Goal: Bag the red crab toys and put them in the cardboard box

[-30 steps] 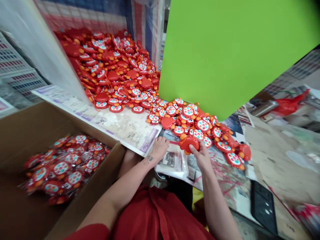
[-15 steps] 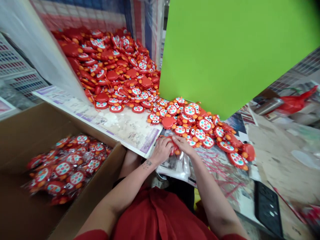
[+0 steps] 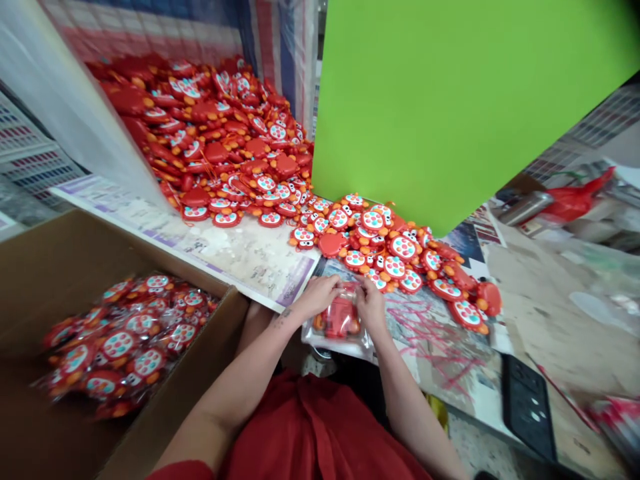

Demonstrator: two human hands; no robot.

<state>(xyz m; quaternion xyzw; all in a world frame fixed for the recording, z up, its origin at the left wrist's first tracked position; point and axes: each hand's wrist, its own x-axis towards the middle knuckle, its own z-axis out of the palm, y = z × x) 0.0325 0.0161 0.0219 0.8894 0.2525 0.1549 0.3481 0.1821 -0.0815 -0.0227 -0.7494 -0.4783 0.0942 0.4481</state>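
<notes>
A red crab-shaped toy (image 3: 341, 320) lies back side up inside a clear plastic bag (image 3: 313, 335) at the table edge in front of me. My left hand (image 3: 323, 295) has its fingers closed on the bag's far left edge. On the opposite side, my right hand (image 3: 371, 303) pinches the bag's far right edge. The fingertips are partly hidden. Just beyond my hands spreads a heap of loose red toys (image 3: 373, 220) with white oval fronts, coloured dots and orange feet.
To the left, a cardboard box (image 3: 200, 333) holds several bagged toys (image 3: 120, 343). A larger pile of loose toys (image 3: 215, 153) fills the back left. A green panel (image 3: 450, 100) stands upright behind the heap. A black phone (image 3: 527, 400) lies at right.
The toy now shows inside the clear bag, lower and nearer me. My hands have moved apart to the bag's two sides. The whole view has shifted slightly.
</notes>
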